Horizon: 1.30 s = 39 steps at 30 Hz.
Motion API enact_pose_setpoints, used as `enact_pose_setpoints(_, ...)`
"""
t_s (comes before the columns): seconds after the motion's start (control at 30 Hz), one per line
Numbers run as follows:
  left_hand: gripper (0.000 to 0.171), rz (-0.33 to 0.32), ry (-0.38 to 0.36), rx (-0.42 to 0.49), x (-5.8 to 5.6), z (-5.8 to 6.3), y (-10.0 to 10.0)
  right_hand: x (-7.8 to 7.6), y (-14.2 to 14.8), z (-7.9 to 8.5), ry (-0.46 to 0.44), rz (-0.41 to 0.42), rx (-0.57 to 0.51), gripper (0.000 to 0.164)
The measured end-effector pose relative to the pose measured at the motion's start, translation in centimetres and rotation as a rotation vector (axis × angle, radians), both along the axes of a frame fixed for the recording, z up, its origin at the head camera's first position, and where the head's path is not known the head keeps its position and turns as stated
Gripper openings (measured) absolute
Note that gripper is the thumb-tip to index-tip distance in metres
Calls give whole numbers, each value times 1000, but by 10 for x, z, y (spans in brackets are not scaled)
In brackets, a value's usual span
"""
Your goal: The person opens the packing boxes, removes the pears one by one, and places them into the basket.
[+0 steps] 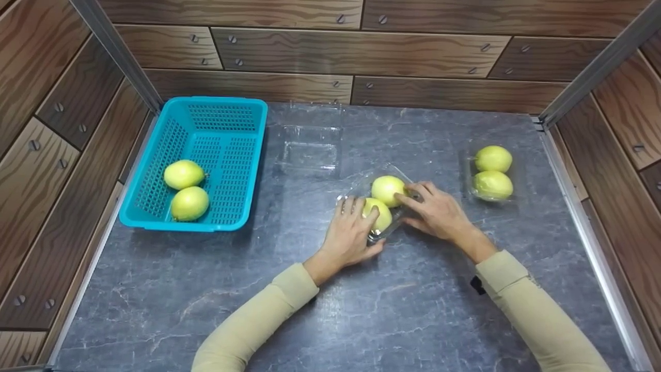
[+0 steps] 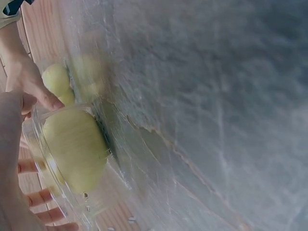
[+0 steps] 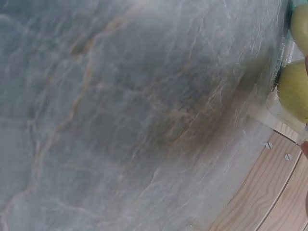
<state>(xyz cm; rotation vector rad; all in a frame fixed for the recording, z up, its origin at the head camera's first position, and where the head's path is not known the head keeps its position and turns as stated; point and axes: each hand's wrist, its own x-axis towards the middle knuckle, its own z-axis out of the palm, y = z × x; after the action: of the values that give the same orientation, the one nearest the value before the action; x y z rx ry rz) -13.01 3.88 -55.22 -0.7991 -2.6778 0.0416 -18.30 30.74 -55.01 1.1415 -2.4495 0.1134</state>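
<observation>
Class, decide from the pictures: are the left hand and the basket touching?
Apart: the head view shows bare table between the left hand and the basket.

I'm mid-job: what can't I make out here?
Head view: part of the nearer fruit in the clear box, covered by the left hand.
Right wrist view: most of the right hand, cut off by the picture's right edge.
Head view: whether the box is closed; both hands partly cover its see-through rim.
</observation>
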Motion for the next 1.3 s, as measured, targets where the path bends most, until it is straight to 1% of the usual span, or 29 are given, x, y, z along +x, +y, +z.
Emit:
enact_pose_setpoints(0.17,67,-20,17,30,0,-1,-4,4,-3,-1,19,-5,-4,65)
enact_pose_setpoints(0.4,62,-25,28,34,2,-1,-13,12,-9,0,18,-11,-2,63)
enact_pose_setpoints(0.53,61,-33,47,53,3,-2,-18,18,-11,1,23,1,-9,63)
enact_pose_setpoints(0.7,60,-42,74,75,4,-3,-24,22,-14,0,37,18,-18,58)
enact_pose_setpoints(0.93,60,-50,72,77,7,-3,-31,29,-18,-2,53,29,-42,53)
enact_pose_setpoints(1.17,59,-74,66,88,9,-4,-37,35,-22,-6,78,48,-78,57)
enact_pose_setpoints(1.3,59,-90,66,99,11,-5,-40,38,-22,-7,80,55,-85,55)
